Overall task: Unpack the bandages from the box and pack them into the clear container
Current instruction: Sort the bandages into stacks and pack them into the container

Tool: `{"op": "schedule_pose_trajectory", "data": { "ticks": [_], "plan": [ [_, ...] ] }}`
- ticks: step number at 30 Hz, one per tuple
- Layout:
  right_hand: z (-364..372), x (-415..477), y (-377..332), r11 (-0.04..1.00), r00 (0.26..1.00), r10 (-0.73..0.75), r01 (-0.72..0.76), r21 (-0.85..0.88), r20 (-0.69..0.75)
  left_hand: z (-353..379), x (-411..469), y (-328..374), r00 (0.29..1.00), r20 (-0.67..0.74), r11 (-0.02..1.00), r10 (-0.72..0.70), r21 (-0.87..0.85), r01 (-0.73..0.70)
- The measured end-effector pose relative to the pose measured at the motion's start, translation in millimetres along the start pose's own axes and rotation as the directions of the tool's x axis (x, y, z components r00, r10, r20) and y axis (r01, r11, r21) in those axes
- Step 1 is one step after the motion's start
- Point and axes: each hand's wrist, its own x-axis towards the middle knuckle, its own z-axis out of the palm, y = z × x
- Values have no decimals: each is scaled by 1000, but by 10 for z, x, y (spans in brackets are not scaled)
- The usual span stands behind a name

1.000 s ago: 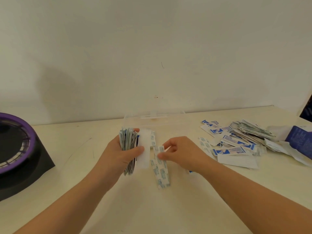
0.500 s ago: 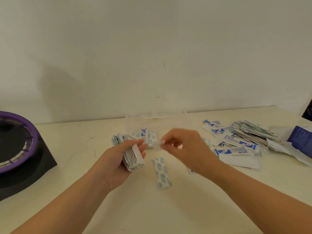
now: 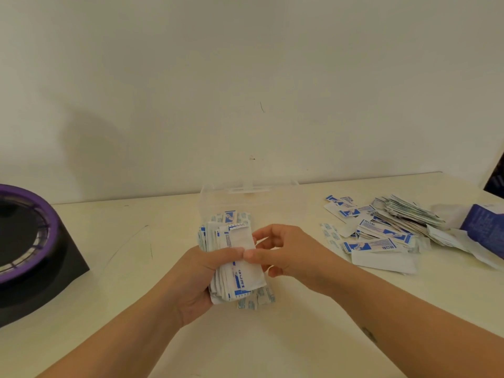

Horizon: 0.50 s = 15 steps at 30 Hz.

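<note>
- Your left hand (image 3: 201, 271) is clamped round a stack of bandages (image 3: 234, 257) at centre frame, and your right hand (image 3: 283, 249) pinches its top wrapper.
- You seem to be squaring the stack in front of the clear container (image 3: 275, 205).
- Next, lower it in flat. The loose pile (image 3: 381, 230) at right waits on the bench (image 3: 109, 268).

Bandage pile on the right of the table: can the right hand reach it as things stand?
Probably yes. The pile lies on the table just right of the right hand, nothing between them. But that hand pinches the stack held by the left hand, so it must let go first.
</note>
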Motion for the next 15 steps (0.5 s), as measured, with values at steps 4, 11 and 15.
{"op": "schedule_pose_trajectory", "data": {
  "ticks": [4, 11, 15],
  "plan": [
    [-10, 42, 43, 997, 999, 37, -37, 73, -6, 13, -22, 8, 999, 36, 999, 1, -39, 0],
    [-59, 25, 64, 990, 998, 53, -50, 129, -27, 16, -18, 1, 999, 19, 999, 37, -10, -37],
    [-136, -23, 8, 1000, 986, -16, 20, 22, -164, 2, 16, -17, 996, -82, 999, 35, -14, -37]
  ]
}}
